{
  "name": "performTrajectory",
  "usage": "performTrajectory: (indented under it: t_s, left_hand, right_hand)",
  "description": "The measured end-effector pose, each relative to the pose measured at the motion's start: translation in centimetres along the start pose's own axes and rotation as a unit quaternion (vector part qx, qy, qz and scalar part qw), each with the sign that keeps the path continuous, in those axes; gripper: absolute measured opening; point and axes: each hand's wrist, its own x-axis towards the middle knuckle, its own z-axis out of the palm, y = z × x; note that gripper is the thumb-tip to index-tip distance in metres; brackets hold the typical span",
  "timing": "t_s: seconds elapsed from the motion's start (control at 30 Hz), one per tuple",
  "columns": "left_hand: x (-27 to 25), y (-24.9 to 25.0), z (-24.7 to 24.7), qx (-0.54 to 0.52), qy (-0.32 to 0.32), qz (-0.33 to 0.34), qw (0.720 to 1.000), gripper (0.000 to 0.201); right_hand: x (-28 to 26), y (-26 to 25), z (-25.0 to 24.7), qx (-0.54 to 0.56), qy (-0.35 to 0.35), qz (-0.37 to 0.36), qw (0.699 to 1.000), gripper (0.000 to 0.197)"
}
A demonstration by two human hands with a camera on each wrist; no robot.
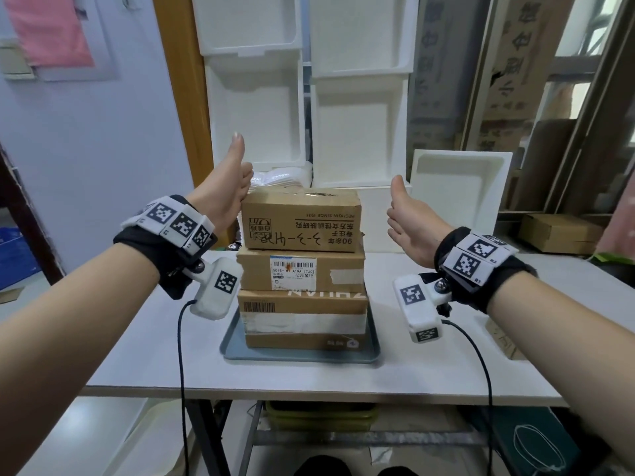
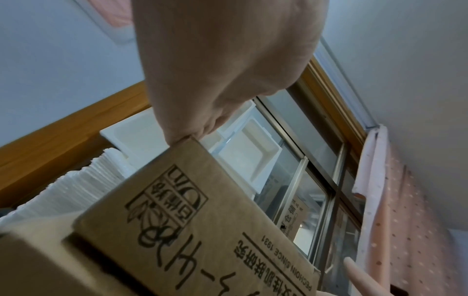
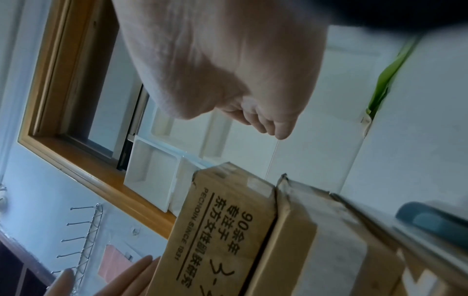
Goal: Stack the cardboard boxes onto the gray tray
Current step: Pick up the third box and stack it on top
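Three cardboard boxes stand stacked on the gray tray (image 1: 233, 341): a taped bottom box (image 1: 302, 321), a labelled middle box (image 1: 300, 271) and a printed top box (image 1: 302, 219). My left hand (image 1: 237, 176) lies flat against the top box's left end with the thumb up, and its fingers are hidden behind the box. The left wrist view shows that palm (image 2: 222, 70) touching the box's (image 2: 202, 230) upper corner. My right hand (image 1: 409, 221) hangs open, thumb up, a short gap off the box's right end. In the right wrist view the palm (image 3: 228, 60) is clear of the box (image 3: 222, 230).
The stack stands mid-way along a white table (image 1: 137, 355). White foam boxes (image 1: 357, 97) are piled behind it, with a foam lid (image 1: 457, 190) leaning at the right. Another cardboard box (image 1: 556, 233) sits at the back right, and a flat cardboard piece (image 1: 505, 341) under my right wrist.
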Motion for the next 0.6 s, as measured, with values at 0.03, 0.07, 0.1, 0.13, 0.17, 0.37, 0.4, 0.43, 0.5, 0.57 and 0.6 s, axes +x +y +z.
performTrajectory:
  t_s: [0.03, 0.07, 0.1, 0.13, 0.17, 0.37, 0.4, 0.43, 0.5, 0.57, 0.6]
  left_hand:
    - [0.0, 0.3, 0.4, 0.013, -0.004, 0.01, 1.0, 0.096]
    - [0.0, 0.6, 0.8, 0.025, -0.007, 0.019, 0.999, 0.095]
    - [0.0, 0.9, 1.3, 0.036, -0.01, 0.024, 0.999, 0.094]
    - [0.1, 1.3, 1.8, 0.046, -0.013, 0.025, 0.999, 0.094]
    - [0.2, 1.7, 2.3, 0.054, -0.013, 0.026, 0.998, 0.093]
    - [1.0, 3.2, 4.0, 0.065, 0.021, 0.033, 0.997, 0.091]
    - [1.1, 3.3, 4.3, 0.063, 0.025, 0.038, 0.997, 0.089]
    - [1.0, 3.4, 4.8, 0.062, 0.026, 0.044, 0.997, 0.088]
    - [1.1, 3.7, 6.5, 0.068, 0.017, 0.058, 0.996, 0.084]
    - [1.1, 4.1, 8.1, 0.082, 0.001, 0.068, 0.994, 0.083]
    - [1.3, 4.3, 8.3, 0.088, -0.003, 0.073, 0.993, 0.083]
  right_hand:
    - [-0.1, 0.1, -0.6, -0.001, 0.001, 0.002, 1.0, 0.09]
    - [-0.2, 0.1, -1.2, -0.003, 0.003, 0.005, 1.0, 0.09]
    - [-0.3, 0.2, -1.9, -0.005, 0.007, 0.006, 1.0, 0.09]
    - [-0.4, 0.1, -2.6, -0.006, 0.012, 0.007, 1.0, 0.091]
    - [-0.5, 0.1, -3.3, -0.006, 0.018, 0.007, 1.0, 0.091]
    - [-0.9, 0.0, -7.4, -0.002, 0.038, -0.003, 0.999, 0.082]
    - [-0.9, 0.1, -7.9, -0.003, 0.04, 0.0, 0.999, 0.083]
    - [-0.9, 0.2, -8.4, -0.004, 0.042, 0.005, 0.999, 0.085]
    - [-0.8, 0.6, -9.7, -0.003, 0.05, 0.016, 0.999, 0.088]
    - [-0.9, 1.0, -10.6, 0.0, 0.052, 0.024, 0.998, 0.088]
    - [-0.9, 1.1, -10.8, 0.001, 0.049, 0.023, 0.999, 0.088]
